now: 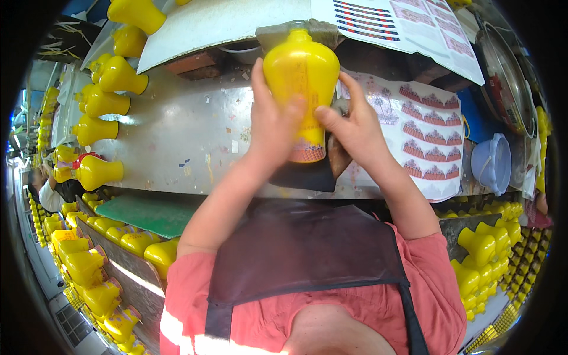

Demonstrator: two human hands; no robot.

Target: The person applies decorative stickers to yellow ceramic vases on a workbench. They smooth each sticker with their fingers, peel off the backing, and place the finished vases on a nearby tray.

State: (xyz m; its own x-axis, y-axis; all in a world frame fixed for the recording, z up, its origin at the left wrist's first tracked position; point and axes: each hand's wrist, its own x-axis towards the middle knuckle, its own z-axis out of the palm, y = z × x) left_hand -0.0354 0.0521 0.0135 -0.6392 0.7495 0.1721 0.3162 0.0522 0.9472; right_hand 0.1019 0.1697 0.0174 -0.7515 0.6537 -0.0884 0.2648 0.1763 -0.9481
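Note:
A glossy yellow vase-shaped bottle (302, 62) is between my hands over the metal table, its neck pointing away from me. Faint reddish lettering runs down its side, and a patterned pink and purple band circles its foot. My left hand (273, 127) is against the bottle's left side, its fingers partly smeared by motion. On the other side, my right hand (360, 127) grips the bottle, thumb on the front and fingers along the edge. The neck end lies at a greyish block (265, 36). Beneath the foot is a dark pad or cloth (307, 178).
Several yellow bottles (99, 173) line the table's left side. On the right are a sheet of curved patterned decals (435, 186) and a pale blue bucket (492, 163). Another decal sheet (408, 35) lies farther back. More yellow bottles (478, 245) stand low on both sides.

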